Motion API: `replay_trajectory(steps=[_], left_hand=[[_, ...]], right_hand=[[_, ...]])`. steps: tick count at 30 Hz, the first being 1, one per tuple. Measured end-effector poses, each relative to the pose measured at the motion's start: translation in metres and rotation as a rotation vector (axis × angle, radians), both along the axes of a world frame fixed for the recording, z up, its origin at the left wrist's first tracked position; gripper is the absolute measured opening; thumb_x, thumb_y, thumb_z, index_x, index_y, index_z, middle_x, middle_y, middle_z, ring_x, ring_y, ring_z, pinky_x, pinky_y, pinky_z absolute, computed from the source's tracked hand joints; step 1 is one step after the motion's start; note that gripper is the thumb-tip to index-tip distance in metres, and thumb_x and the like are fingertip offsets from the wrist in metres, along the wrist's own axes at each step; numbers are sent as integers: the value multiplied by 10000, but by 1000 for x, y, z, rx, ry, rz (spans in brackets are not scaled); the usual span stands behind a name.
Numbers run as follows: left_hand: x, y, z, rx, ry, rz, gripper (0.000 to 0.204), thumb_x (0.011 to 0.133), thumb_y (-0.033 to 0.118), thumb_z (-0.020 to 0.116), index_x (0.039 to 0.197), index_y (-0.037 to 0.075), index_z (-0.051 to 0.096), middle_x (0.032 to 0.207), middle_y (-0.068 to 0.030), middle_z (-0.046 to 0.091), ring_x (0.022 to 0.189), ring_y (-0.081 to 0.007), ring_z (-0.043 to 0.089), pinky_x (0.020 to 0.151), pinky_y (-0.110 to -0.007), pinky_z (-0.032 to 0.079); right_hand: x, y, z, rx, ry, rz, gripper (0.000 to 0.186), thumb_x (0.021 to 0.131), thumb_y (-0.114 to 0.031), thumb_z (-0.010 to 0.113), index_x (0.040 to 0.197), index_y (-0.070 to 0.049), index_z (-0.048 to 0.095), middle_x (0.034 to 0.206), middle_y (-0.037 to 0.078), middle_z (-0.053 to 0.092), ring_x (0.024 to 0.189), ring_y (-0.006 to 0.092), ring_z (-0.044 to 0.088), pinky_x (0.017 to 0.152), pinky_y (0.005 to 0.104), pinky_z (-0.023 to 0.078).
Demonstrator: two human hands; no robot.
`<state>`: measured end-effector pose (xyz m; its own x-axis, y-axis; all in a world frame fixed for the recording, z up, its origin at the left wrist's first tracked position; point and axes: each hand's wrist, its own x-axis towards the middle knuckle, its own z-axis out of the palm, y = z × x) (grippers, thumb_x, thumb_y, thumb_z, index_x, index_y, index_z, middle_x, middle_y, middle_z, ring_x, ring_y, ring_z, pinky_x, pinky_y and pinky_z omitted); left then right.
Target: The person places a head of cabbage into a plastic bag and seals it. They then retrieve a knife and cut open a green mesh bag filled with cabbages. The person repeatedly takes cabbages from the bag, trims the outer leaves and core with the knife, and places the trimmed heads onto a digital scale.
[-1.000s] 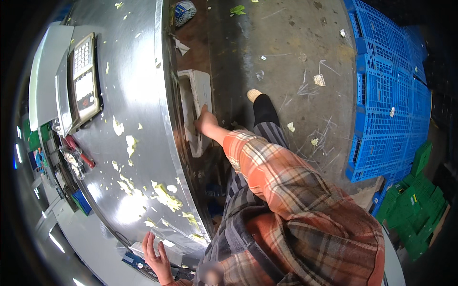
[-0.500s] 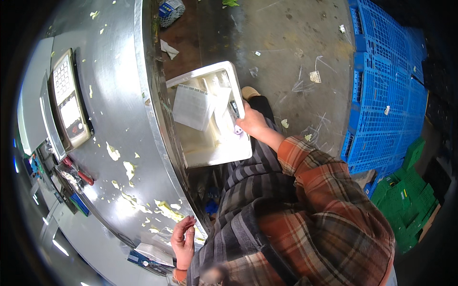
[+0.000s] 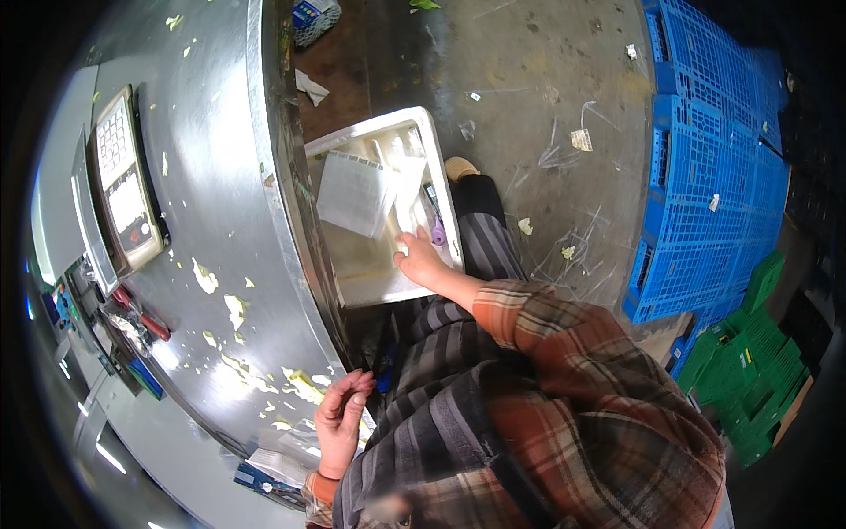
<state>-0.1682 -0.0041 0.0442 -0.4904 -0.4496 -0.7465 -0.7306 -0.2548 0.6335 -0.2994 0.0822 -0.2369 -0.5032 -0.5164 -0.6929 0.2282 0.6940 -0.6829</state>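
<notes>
White open-topped drawer (image 3: pixel 366 286) jutting from under a metal table (image 3: pixel 211 132), pale flat sheet (image 3: pixel 352 194) lying askew inside, purple-handled tool (image 3: pixel 438 233) along the drawer's right side, right hand (image 3: pixel 425 264) dipped in just beside it.

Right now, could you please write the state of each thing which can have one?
Drawer: pulled open
Right hand: inside the drawer, fingers bent, grip unclear
Left hand: fingers half-curled, no held thing visible
Purple-handled tool: lying inside the drawer
Pale sheet: lying inside the drawer
Metal table: littered with yellow-green scraps
Keypad device: on the table, power unclear
Green crates: heaped
</notes>
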Motion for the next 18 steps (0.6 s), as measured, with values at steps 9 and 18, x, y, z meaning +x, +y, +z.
replay_trajectory(steps=[9,18], left_hand=[[32,2,-5,40,41,312,298,926,128,548,1161,-55,539,1053,-168,631,911,-188,611,855,-296,475],[35,8,-6,14,61,303,296,929,132,547,1162,-50,541,1030,-162,633,897,-177,608,841,-287,476]], right_hand=[[-87,24,104,-435,-168,136,157,860,-192,630,819,-49,580,702,31,581,640,136,540,592,287,446],[-290,-72,192,-548,900,163,570,830,-273,579,1329,-80,385,1400,364,199,1130,468,482,970,404,419]])
